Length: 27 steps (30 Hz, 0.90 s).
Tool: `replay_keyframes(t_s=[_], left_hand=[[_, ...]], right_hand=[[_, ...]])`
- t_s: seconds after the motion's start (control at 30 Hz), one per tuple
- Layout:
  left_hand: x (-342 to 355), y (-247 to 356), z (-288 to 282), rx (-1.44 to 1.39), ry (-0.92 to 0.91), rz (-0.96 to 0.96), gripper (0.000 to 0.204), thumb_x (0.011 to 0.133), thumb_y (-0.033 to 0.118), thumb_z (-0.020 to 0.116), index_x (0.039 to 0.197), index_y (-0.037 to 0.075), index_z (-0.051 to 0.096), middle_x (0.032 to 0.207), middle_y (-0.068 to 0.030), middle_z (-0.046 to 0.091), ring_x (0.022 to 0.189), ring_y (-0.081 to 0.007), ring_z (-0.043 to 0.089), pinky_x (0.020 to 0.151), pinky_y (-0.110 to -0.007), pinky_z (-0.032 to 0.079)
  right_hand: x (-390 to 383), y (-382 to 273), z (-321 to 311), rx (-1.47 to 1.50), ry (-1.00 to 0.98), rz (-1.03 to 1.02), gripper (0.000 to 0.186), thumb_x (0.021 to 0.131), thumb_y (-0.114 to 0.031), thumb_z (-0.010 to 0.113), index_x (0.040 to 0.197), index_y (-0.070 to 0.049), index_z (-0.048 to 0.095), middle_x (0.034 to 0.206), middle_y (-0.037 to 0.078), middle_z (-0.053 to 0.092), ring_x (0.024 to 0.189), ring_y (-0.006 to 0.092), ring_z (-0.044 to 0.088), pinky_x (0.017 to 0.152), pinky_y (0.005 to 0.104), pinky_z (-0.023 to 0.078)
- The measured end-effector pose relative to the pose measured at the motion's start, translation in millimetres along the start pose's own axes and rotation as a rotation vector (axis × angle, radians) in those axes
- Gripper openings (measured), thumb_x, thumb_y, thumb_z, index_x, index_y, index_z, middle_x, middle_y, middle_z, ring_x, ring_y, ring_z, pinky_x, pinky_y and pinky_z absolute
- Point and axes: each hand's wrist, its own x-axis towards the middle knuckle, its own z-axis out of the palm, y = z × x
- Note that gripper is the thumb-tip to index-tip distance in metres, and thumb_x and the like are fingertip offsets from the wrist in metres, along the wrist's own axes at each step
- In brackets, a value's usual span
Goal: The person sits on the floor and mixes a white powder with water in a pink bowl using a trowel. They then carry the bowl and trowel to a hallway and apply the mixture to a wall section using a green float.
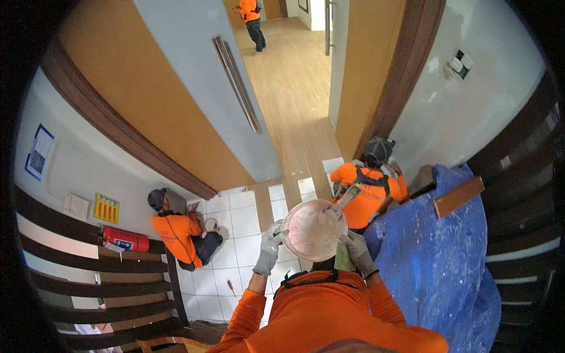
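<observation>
A pale pink round tub (306,238) smeared inside with whitish paste is held in front of my body. My left hand (270,246), in a grey work glove, grips its left rim. On the opposite side my right hand (358,253), gloved too, has its fingers closed at the tub's edge. A broad paste-coated tool (347,199), looking like a brush or putty knife, leans over the far right rim. Below the tub, beside my right hand, shows a green piece (343,259) whose kind I cannot make out.
Two co-workers crouch at the walls, one left (179,229), one right ahead (365,188). A blue sheet (424,253) with a brown board (459,197) covers something at right. A fire extinguisher (125,239) hangs left. A small tool (231,287) lies on white tiles. Another person (253,26) stands beyond the doorway.
</observation>
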Motion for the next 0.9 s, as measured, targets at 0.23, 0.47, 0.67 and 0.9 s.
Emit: replay_keyframes(t_s=[0.23, 0.47, 0.67, 0.9], left_hand=[[137, 45, -3, -0.079, 0.114, 0.046, 0.042, 0.097, 0.023, 0.07, 0.135, 0.005, 0.063, 0.114, -0.0007, 0.069, 0.1, -0.0111, 0.063, 0.086, -0.028, 0.053], [257, 95, -5, -0.111, 0.149, 0.04, 0.038, 0.099, 0.017, 0.065, 0.134, 0.003, 0.063, 0.118, -0.0032, 0.068, 0.107, -0.0135, 0.062, 0.093, -0.029, 0.052], [403, 120, 6, -0.107, 0.009, 0.142, 0.037, 0.1, 0.014, 0.061, 0.135, 0.002, 0.062, 0.128, -0.0054, 0.064, 0.116, -0.0156, 0.06, 0.1, -0.032, 0.049], [590, 160, 14, 0.222, -0.099, 0.135, 0.04, 0.099, 0.017, 0.061, 0.135, 0.0, 0.062, 0.138, -0.0096, 0.06, 0.127, -0.0204, 0.055, 0.112, -0.036, 0.041]], right_hand=[[181, -65, -27, -0.046, -0.111, 0.023, 0.047, 0.096, -0.04, 0.064, 0.115, 0.003, 0.069, 0.096, 0.013, 0.074, 0.087, 0.0156, 0.066, 0.081, 0.0358, 0.052], [315, -143, -38, 0.003, -0.171, -0.131, 0.042, 0.099, -0.036, 0.062, 0.112, 0.003, 0.071, 0.097, 0.003, 0.072, 0.085, 0.0116, 0.062, 0.079, 0.0323, 0.052], [443, -125, -55, 0.091, -0.02, -0.038, 0.042, 0.097, -0.037, 0.062, 0.104, 0.004, 0.069, 0.091, 0.007, 0.071, 0.082, 0.0134, 0.062, 0.075, 0.0314, 0.051], [559, -207, -87, 0.172, 0.119, 0.076, 0.045, 0.098, -0.037, 0.06, 0.111, 0.005, 0.068, 0.094, 0.008, 0.07, 0.084, 0.0172, 0.063, 0.079, 0.0333, 0.052]])
